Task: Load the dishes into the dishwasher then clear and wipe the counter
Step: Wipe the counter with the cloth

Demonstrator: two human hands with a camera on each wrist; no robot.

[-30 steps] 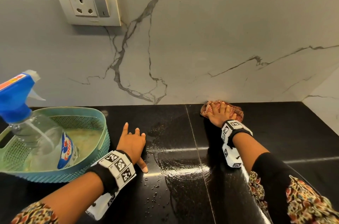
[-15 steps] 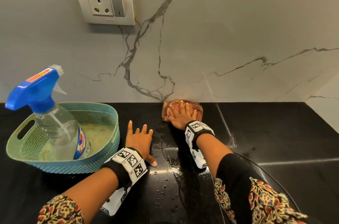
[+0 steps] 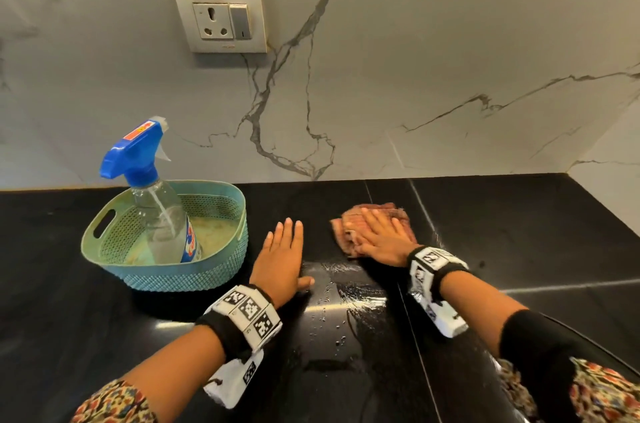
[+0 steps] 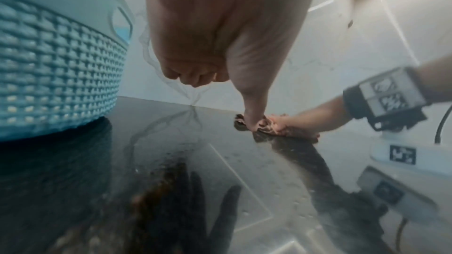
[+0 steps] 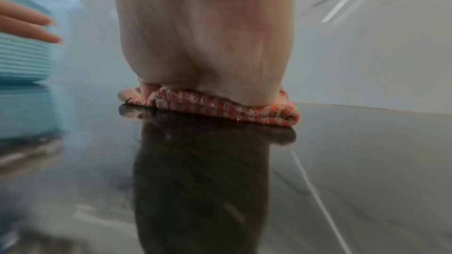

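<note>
Since half a second ago we have drawn the cloth away from the foot of the wall and toward the middle of the head view, and it now sits right of centre on the black counter, apart from the wall. Our right hand lies flat on top of it, fingers straight and slightly spread, pressing down rather than gripping. From the right wrist view the palm bears on the folded reddish cloth, whose edges stick out on both sides of the hand; whether any fingertip curls over the far edge we cannot tell.

Our left hand is flat on the counter just left of centre, fingers straight and close together, thumb out to the right, holding nothing. The left wrist view shows the thumb reaching down toward the glossy surface, with the cloth and right hand beyond it.

Between and below the two hands, a wet streak and scattered droplets shine on the counter.

Left of our left hand, near but not touching it, stands a teal basket. A clear spray bottle with a blue trigger head leans inside it. On the marble wall in the upper middle of the head view is a socket plate.
</note>
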